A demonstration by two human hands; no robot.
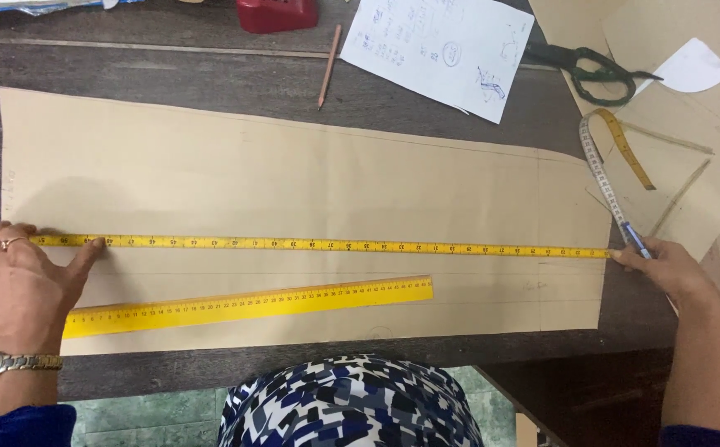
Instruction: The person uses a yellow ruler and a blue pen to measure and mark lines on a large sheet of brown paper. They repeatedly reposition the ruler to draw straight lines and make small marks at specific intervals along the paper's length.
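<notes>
Open brown paper [294, 178] above the taut tape measure [335, 245]. Yellow ruler [248, 306] blocks the strip below it. Pencil [328, 66], scissors [596, 70] crowd the far surface [211, 70].

You have a dark wooden table [211, 83] under your hands, with a long tan paper pattern [294, 182] spread between them. Beyond it lie a pencil [329, 66], a written white sheet [439, 50], scissors [592, 70] and more tan pieces [708, 149] past your right hand.
</notes>
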